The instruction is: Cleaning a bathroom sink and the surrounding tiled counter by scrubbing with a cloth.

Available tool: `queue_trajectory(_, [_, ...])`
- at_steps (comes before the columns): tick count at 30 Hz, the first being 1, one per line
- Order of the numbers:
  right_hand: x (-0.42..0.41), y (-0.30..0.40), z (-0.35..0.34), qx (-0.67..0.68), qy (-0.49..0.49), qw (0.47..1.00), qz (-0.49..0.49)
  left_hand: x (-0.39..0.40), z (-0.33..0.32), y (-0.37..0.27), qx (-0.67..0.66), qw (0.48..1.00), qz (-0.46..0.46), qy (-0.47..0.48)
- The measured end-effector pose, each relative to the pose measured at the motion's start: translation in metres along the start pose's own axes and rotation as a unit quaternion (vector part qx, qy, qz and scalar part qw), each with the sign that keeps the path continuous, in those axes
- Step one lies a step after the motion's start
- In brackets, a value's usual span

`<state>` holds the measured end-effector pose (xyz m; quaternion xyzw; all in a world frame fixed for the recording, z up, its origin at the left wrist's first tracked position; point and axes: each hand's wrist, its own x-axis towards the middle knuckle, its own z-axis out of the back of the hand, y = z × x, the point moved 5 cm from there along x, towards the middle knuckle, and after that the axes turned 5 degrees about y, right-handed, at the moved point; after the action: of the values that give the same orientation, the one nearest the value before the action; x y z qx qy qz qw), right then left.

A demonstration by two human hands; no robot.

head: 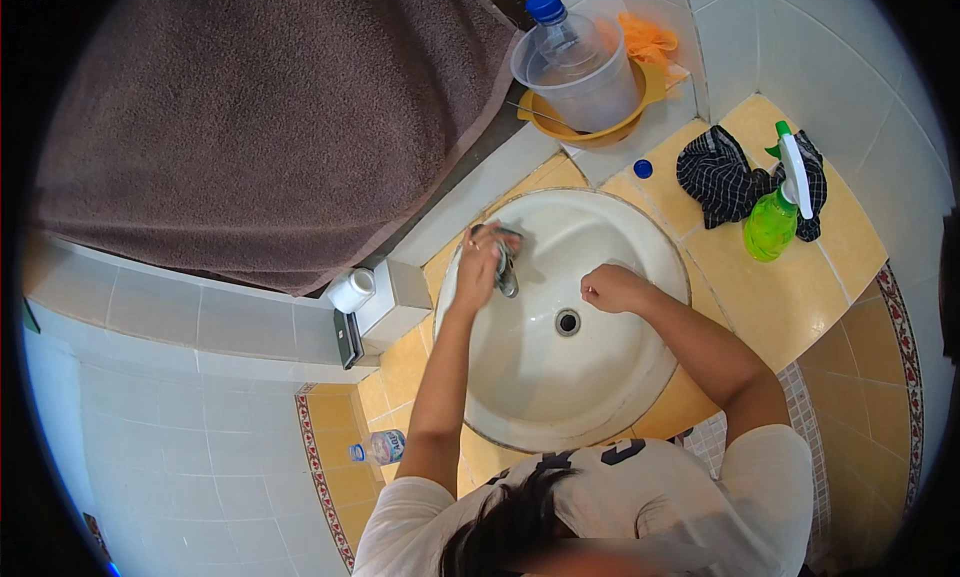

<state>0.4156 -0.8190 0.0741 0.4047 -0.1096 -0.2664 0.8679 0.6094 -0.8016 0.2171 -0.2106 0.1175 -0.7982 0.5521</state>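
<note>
A white oval washbasin (525,374) with a dark round drain (568,322) is set in a yellow tiled counter. My left hand (484,258) is at the metal faucet (507,277) on the basin's rim, fingers spread over its top; whether they grip it is unclear. Over the basin, above and to the right of the drain, my right hand (611,288) is curled closed. I cannot tell whether something small is inside it. No running water can be made out.
On the right counter stand a green spray bottle (772,221) and a dark checked cloth (716,176), near a blue cap (643,169). A clear tub (592,97) sits in a yellow bowl (615,134). A brown towel (285,127) hangs upper left; a plastic bottle (384,447) lies lower left.
</note>
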Motion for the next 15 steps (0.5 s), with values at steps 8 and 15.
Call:
queue_trajectory(8, [0.002, 0.002, -0.001, -0.002, 0.011, 1.0, 0.022, 0.007, 0.006, 0.025, -0.089, 0.996, 0.013, -0.016])
queue_trajectory(15, [0.005, 0.004, -0.004, -0.02, 0.014, 0.999, 0.031, 0.004, 0.007, 0.051, -0.108, 0.99, 0.042, -0.077])
